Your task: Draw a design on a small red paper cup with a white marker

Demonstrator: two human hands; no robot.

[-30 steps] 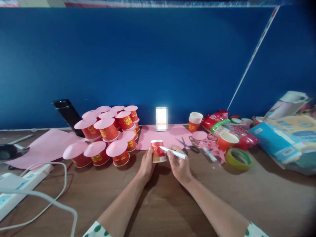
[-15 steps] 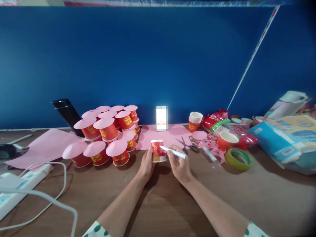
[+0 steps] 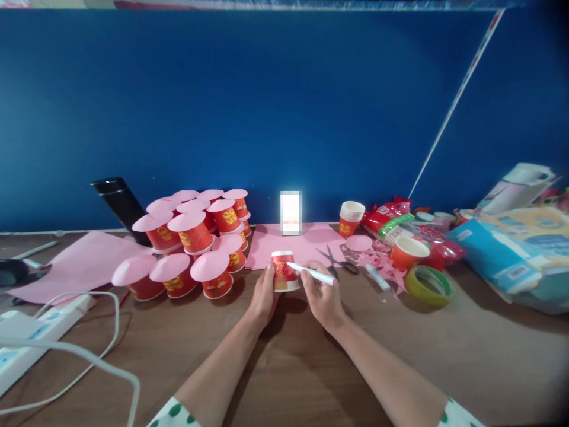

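Note:
A red paper cup (image 3: 284, 274) with yellow print stands upside down in front of me, its white base on top. My left hand (image 3: 264, 295) grips it from the left side, fingers closed along its wall. Between the fingers of my right hand (image 3: 323, 298) is a white marker pen (image 3: 317, 273), pointing left with its tip at the cup's front. Pink paper sheets (image 3: 267, 246) lie behind the cup. Black scissors (image 3: 338, 262) rest on the right part of those sheets and the table.
Stacked red cups with pink paper cone tops (image 3: 189, 231) fill the left. To the right are a cup stack (image 3: 350, 219), pink scraps (image 3: 382, 264), a glue stick (image 3: 377, 277), a tape roll (image 3: 430, 286) and a blue packet (image 3: 493, 255). A power strip (image 3: 48, 338) with cables lies at left.

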